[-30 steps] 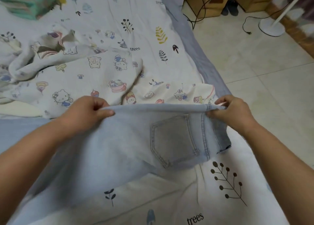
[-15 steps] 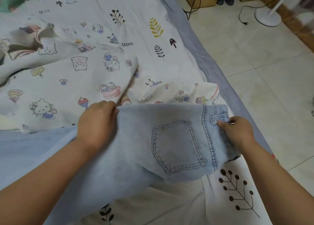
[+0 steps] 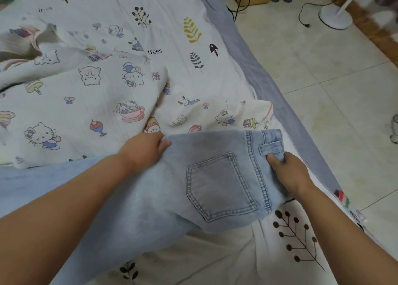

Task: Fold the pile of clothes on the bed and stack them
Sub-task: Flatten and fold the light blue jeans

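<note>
On bed [image 3: 215, 15], one pair of jeans [image 3: 204, 177], left hand [image 3: 142, 151] gripping its top edge, right hand [image 3: 290, 172] pinching waistband, one cartoon-print blanket [image 3: 75, 95] beyond jeans, one fan base [image 3: 335, 15] on floor

left hand [image 3: 143, 152]: fingers curled, gripping cloth, forearm from near left | right hand [image 3: 289, 170]: pinching cloth, forearm from near right

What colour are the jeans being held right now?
Pale, washed-out light blue denim jeans, with matching blue stitching round the back pocket; head view shows it.

Cartoon blanket [image 3: 86, 95] crowds bedsheet [image 3: 172, 11] beyond jeans [image 3: 163, 198].
</note>
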`<state>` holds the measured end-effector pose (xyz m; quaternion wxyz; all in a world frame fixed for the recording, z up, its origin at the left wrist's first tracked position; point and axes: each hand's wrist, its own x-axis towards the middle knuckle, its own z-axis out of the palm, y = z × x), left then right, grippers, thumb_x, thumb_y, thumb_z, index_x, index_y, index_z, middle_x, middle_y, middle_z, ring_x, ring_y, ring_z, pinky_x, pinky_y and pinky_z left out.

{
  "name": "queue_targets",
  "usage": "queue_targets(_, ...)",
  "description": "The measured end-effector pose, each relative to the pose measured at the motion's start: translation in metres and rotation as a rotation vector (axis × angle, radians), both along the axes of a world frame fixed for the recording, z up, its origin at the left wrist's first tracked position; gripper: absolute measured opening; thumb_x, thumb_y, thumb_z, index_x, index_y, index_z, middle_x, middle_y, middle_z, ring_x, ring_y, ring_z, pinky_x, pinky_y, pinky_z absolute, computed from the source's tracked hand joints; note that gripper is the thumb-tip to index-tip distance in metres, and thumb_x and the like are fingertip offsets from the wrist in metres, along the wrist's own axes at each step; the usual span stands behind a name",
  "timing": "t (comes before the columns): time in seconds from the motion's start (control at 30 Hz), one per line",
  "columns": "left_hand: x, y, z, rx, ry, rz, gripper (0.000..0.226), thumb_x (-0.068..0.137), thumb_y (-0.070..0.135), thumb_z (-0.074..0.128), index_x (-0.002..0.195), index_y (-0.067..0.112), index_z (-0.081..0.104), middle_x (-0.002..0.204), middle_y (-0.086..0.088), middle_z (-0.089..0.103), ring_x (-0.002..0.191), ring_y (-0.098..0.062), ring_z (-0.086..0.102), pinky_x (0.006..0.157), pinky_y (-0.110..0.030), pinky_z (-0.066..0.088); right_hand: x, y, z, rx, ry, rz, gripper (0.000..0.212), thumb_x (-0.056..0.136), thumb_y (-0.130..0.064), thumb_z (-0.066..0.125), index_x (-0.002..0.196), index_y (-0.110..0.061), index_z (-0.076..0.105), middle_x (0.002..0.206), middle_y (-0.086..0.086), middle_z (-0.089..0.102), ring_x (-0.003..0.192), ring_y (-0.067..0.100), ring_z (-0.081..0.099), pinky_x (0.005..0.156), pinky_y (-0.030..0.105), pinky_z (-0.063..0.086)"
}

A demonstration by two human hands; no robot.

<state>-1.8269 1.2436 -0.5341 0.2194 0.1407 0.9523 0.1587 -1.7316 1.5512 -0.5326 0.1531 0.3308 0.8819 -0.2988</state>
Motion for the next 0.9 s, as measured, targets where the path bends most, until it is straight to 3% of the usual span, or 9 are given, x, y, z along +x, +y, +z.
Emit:
queue_targets(0.1, -0.002, -0.003, 0.017, 0.022, -0.104, -0.059, 0.036, 0.097, 0.034, 0.043, 0.065, 0.019, 0.039, 0.069, 0.000, 0.049, 0.082, -0.027, 0.052, 0.065, -0.029, 0.028, 0.013, 0.008, 0.028, 0.078, 0.076, 0.089, 0.032, 0.094, -0.036, 0.048, 0.073, -0.012, 0.047, 0.068, 0.000, 0.049, 0.063, 0.014, 0.044, 0.053, 0.028, 0.027)
queue_targets(0.2, -0.005, -0.006, 0.038, 0.055, -0.302, -0.139, 0.035, 0.095, 0.036, 0.047, 0.074, 0.009, 0.054, 0.071, -0.001, 0.054, 0.073, -0.016, 0.052, 0.069, -0.028, 0.039, 0.026, 0.027, 0.067, 0.062, -0.004, 0.187, 0.039, 0.091, -0.036, 0.054, 0.063, -0.011, 0.047, 0.062, 0.005, 0.050, 0.061, 0.021, 0.047, 0.053, 0.031, 0.028)
queue_targets(0.33, -0.008, 0.009, 0.055, 0.097, -0.501, -0.218, 0.035, 0.092, 0.041, 0.050, 0.083, 0.009, 0.061, 0.068, 0.007, 0.059, 0.057, 0.000, 0.053, 0.066, -0.018, 0.044, 0.034, 0.063, 0.092, -0.021, -0.150, 0.193, 0.034, 0.088, -0.038, 0.057, 0.075, -0.009, 0.065, 0.072, 0.005, 0.065, 0.068, 0.017, 0.058, 0.057, 0.027, 0.037)
queue_targets(0.5, 0.015, 0.042, 0.016, -0.036, -0.297, -0.253, 0.013, 0.089, 0.029, 0.055, 0.085, 0.018, 0.050, 0.081, 0.005, 0.048, 0.082, -0.017, 0.047, 0.069, -0.026, 0.034, 0.041, 0.094, 0.056, 0.251, -0.084, 0.025, 0.037, 0.088, -0.034, 0.061, 0.070, -0.003, 0.051, 0.079, 0.025, 0.062, 0.072, 0.034, 0.053, 0.058, 0.037, 0.032)
queue_targets(0.6, 0.028, 0.037, -0.003, -0.203, -0.234, -0.221, 0.008, 0.086, 0.020, 0.047, 0.080, 0.018, 0.043, 0.089, -0.003, 0.057, 0.086, -0.025, 0.054, 0.071, -0.030, 0.039, 0.048, 0.072, 0.033, 0.464, -0.003, -0.038, 0.037, 0.086, -0.025, 0.062, 0.111, -0.001, 0.051, 0.110, 0.031, 0.055, 0.098, 0.044, 0.052, 0.075, 0.045, 0.040)
queue_targets(0.7, 0.045, 0.045, -0.006, -0.338, 0.197, -0.149, 0.013, 0.087, 0.026, 0.052, 0.097, 0.019, 0.055, 0.101, -0.006, 0.062, 0.095, -0.029, 0.059, 0.078, -0.034, 0.041, 0.051, 0.016, 0.015, 0.579, 0.211, 0.233, 0.043, 0.082, -0.018, 0.063, 0.120, -0.002, 0.051, 0.119, 0.029, 0.051, 0.106, 0.044, 0.049, 0.086, 0.051, 0.041)
queue_targets(0.8, 0.081, 0.063, -0.017, -0.066, 0.563, -0.288, 0.024, 0.071, 0.017, 0.066, 0.093, 0.010, 0.067, 0.091, -0.012, 0.066, 0.080, -0.031, 0.064, 0.071, -0.039, 0.048, 0.067, -0.051, -0.007, 0.452, 0.205, 0.608, 0.058, 0.076, -0.027, 0.072, 0.128, -0.009, 0.055, 0.135, 0.023, 0.048, 0.124, 0.039, 0.047, 0.099, 0.052, 0.039)
queue_targets(0.83, 0.093, 0.063, -0.023, 0.011, 0.586, -0.376, 0.029, 0.071, 0.020, 0.062, 0.097, 0.011, 0.069, 0.098, -0.013, 0.068, 0.085, -0.032, 0.066, 0.076, -0.040, 0.050, 0.072, -0.066, -0.014, 0.417, 0.174, 0.707, 0.064, 0.076, -0.033, 0.073, 0.133, -0.011, 0.051, 0.140, 0.021, 0.045, 0.129, 0.038, 0.044, 0.101, 0.057, 0.036)
queue_targets(0.9, 0.108, 0.056, -0.032, -0.104, 0.402, -0.503, 0.042, 0.081, 0.031, 0.056, 0.121, 0.019, 0.062, 0.128, -0.011, 0.060, 0.115, -0.028, 0.058, 0.096, -0.045, 0.046, 0.079, -0.073, -0.026, 0.402, -0.016, 0.858, 0.069, 0.091, -0.049, 0.046, 0.148, -0.025, 0.015, 0.157, 0.010, 0.010, 0.144, 0.030, 0.011, 0.112, 0.057, 0.010)
